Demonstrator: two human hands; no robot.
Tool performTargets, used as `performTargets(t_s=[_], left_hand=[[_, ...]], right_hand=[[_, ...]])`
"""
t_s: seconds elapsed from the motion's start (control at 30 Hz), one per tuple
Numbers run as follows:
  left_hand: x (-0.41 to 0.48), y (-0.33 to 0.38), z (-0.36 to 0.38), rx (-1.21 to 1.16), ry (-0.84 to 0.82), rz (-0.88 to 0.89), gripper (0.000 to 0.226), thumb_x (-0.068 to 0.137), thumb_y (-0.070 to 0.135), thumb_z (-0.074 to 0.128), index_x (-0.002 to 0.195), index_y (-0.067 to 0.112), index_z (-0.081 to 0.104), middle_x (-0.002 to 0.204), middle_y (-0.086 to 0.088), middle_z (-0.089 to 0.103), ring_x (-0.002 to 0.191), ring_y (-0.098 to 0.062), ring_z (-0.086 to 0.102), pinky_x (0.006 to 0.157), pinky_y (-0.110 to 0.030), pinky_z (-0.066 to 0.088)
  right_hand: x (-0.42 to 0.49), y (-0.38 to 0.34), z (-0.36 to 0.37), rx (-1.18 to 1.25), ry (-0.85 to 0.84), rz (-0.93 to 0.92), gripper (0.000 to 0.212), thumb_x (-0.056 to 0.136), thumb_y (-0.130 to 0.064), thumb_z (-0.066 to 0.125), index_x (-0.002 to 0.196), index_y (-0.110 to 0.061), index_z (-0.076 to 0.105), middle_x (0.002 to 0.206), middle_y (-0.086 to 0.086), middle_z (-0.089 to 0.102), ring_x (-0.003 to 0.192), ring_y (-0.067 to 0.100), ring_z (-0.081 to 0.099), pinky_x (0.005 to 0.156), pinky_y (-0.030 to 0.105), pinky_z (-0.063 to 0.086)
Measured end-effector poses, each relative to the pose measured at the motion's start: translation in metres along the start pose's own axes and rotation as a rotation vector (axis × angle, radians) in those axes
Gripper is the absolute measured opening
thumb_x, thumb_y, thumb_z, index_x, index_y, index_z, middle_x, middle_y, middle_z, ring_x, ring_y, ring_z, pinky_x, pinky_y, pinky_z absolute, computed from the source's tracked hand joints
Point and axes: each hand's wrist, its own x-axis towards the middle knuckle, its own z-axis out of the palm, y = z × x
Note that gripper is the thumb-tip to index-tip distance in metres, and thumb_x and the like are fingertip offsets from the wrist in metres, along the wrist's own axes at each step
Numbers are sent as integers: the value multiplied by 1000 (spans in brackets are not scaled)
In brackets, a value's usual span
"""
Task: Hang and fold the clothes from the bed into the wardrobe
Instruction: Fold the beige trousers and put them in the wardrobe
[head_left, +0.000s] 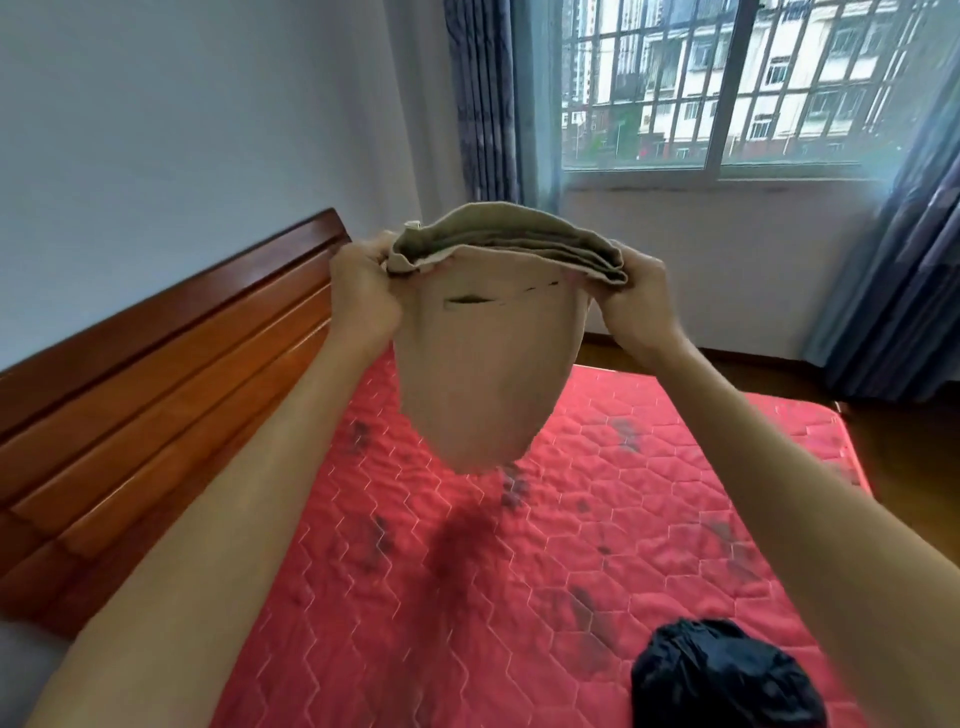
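Holding a folded khaki garment (478, 374) at arm's length above the red quilted mattress (649, 467), well clear of it. Left hand (363, 291) grips the left end of the stacked top edge, fingers curled round the bunched layers. Right hand (636, 299) pinches the right end, fingers curled over the top; thumb hidden under the cloth. Several layers lie stacked along the top edge, and one panel with a slit pocket hangs down between the wrists. Judgement: gripping both ends keeps the layers aligned and lets the loose panel drop straight, so the fold can be checked or finished in the air. A dark crumpled garment (722, 675) lies on the mattress, near right, untouched; probably the next item. Wooden headboard (156, 374) at left. Wardrobe not in view.
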Motion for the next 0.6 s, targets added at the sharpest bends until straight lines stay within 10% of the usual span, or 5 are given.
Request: performTargets(t_s=[0.27, 0.6], left_hand=[[-205, -46, 0, 2, -280, -266, 35, 67, 39, 89, 90, 15, 77, 90, -3, 77, 88, -23, 72, 85, -44, 57], [-468, -165, 30, 164, -555, -818, 22, 73, 21, 82, 68, 40, 72, 61, 23, 65, 61, 10, 53, 59, -23, 42]], right_hand=[[-199, 27, -33, -43, -256, 314, 36, 84, -7, 74, 95, -40, 67, 84, -15, 72, 80, 7, 64, 75, 39, 56], [-443, 112, -7, -94, -652, 972, 21, 88, -19, 74, 96, -39, 72, 91, -17, 76, 82, -5, 66, 78, 28, 52]])
